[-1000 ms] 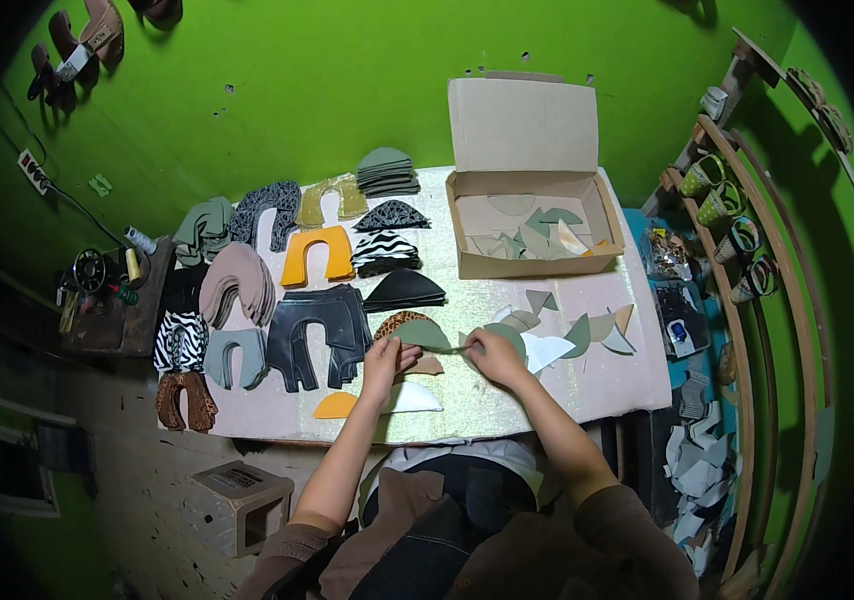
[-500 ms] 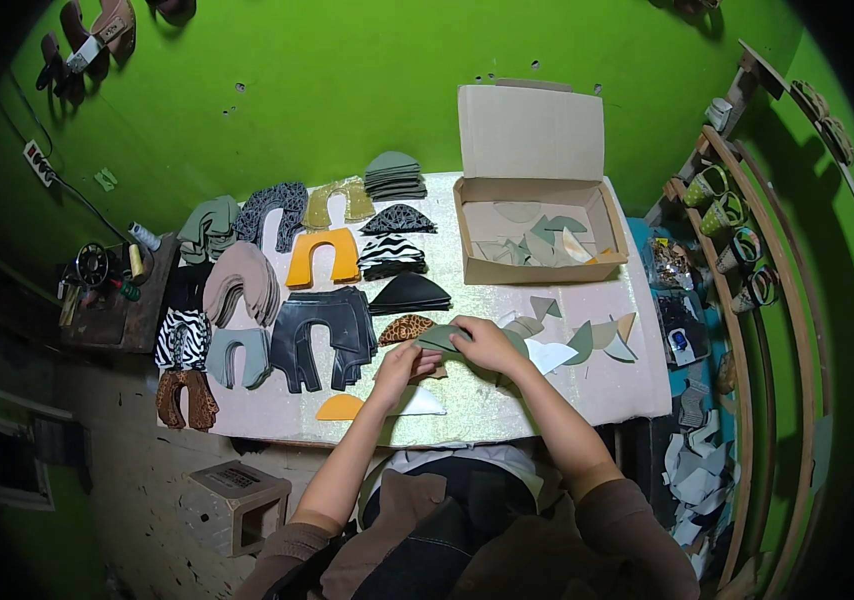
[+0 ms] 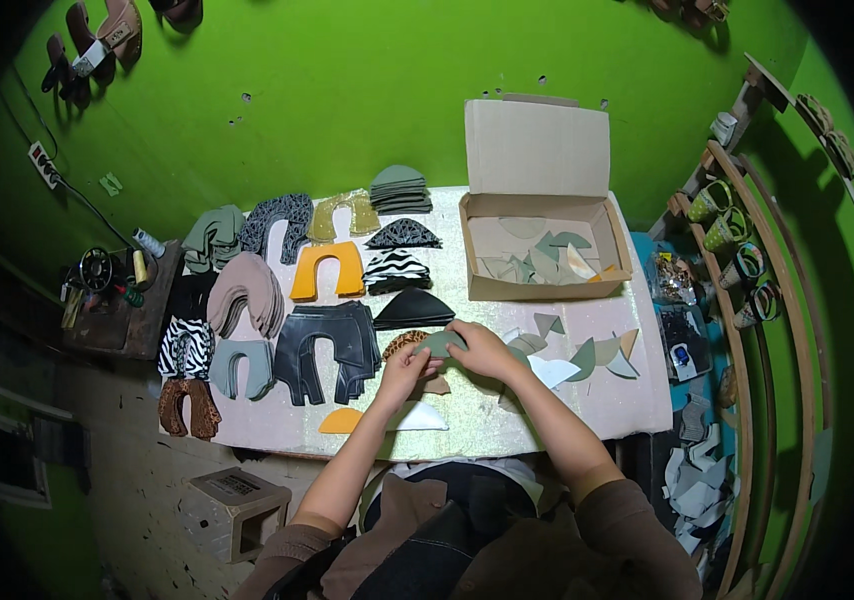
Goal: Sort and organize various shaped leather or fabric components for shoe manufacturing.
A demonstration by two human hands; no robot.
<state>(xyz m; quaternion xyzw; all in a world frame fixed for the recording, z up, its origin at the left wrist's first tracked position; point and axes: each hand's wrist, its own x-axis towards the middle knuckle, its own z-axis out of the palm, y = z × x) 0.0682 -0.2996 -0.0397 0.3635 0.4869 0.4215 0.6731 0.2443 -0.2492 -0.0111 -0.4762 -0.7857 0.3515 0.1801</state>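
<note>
Green piece (image 3: 437,347) in hands (image 3: 484,353), front-right table edge (image 3: 637,426) bare

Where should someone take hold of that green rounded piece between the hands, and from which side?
Probably at its two ends, one hand from each side. The green piece looks thin and longer than wide; the left hand and right hand hold opposite ends, leaving the middle in view.

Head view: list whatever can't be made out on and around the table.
All in the head view:
Green half-moon sheet: partly covered by the left hand and right hand.
Leopard-print half-moon piece: partly behind the left hand.
White half-moon piece: left end behind the left forearm.
Brown footwear, upper right: cut off by the top edge.
</note>
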